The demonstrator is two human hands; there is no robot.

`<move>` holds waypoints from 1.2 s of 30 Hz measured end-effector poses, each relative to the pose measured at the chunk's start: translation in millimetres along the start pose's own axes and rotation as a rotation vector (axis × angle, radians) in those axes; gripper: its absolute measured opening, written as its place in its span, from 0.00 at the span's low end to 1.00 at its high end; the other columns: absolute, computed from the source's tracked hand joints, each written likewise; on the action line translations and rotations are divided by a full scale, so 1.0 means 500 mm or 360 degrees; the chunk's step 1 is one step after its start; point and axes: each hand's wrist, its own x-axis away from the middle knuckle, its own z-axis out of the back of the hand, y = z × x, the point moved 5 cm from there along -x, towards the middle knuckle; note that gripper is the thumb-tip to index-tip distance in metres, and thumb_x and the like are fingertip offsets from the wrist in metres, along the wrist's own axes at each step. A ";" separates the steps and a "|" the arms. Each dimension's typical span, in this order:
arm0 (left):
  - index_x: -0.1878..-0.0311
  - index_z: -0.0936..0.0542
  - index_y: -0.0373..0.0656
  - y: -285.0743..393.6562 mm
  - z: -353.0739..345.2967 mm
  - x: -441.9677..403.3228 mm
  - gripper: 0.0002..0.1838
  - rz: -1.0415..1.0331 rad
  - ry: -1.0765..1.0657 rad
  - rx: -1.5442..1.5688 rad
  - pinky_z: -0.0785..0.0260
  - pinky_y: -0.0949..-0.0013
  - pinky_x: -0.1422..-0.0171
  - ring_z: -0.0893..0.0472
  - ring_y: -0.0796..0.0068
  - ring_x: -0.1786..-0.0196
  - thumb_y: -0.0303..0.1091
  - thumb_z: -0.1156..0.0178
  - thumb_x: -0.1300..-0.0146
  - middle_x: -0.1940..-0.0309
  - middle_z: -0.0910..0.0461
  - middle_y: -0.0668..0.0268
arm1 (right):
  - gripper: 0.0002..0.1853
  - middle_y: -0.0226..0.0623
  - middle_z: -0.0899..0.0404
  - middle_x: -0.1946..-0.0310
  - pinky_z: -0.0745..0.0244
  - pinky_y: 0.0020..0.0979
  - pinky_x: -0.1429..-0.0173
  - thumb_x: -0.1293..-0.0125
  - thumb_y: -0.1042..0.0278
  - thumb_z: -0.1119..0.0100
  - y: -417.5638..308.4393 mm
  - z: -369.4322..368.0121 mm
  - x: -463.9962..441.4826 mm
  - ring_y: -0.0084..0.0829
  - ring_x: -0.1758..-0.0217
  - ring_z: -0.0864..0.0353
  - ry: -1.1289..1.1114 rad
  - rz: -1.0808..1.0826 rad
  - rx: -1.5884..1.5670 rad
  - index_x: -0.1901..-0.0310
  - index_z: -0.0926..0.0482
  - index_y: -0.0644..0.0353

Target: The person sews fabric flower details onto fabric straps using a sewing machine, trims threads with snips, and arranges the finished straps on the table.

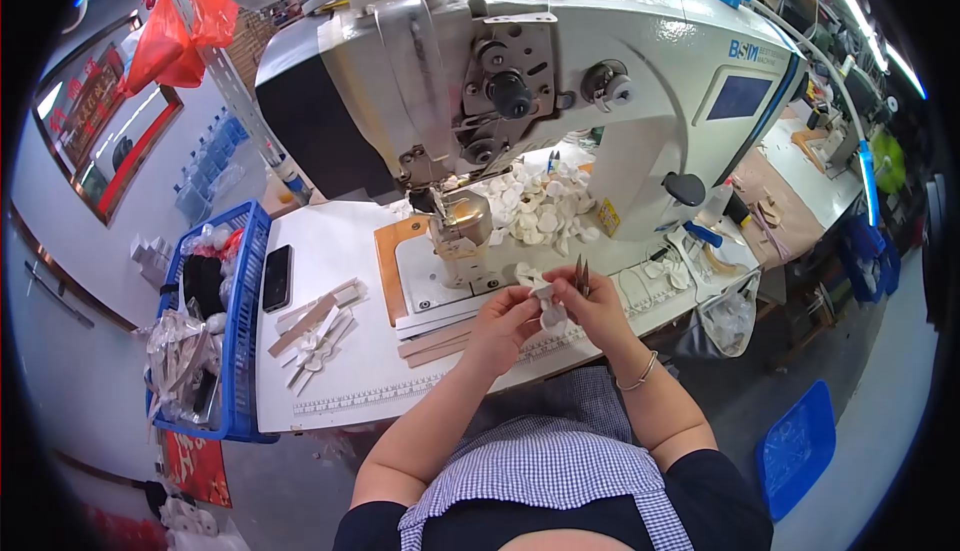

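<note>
Just in front of the sewing machine point(640, 51), both hands meet over the table's front edge. My left hand point(502, 329) pinches one side of a small white fabric piece point(550, 313). Closed on its other side is my right hand point(592, 313), which also holds small metal snips point(582, 273), their blades pointing up. A heap of round white fabric pieces point(545, 213) lies behind the hands, beside the machine's post point(460, 241).
A blue basket point(243, 321) with bagged items stands at the left, beside a black phone point(277, 278). Pale strips point(318, 336) lie on the white table point(350, 241). More white pieces point(668, 269) are at the right. A blue stool point(797, 448) stands at the lower right.
</note>
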 end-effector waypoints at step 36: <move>0.57 0.24 0.35 0.042 0.070 0.076 0.08 -0.0457 0.0596 -0.0865 0.30 0.80 0.59 0.24 0.84 0.65 0.25 0.43 0.40 0.67 0.21 0.68 | 0.08 0.26 0.25 0.77 0.34 0.18 0.73 0.41 0.69 0.39 0.101 -0.042 0.021 0.15 0.77 0.29 -0.0147 -0.0396 0.0228 0.64 0.24 0.63</move>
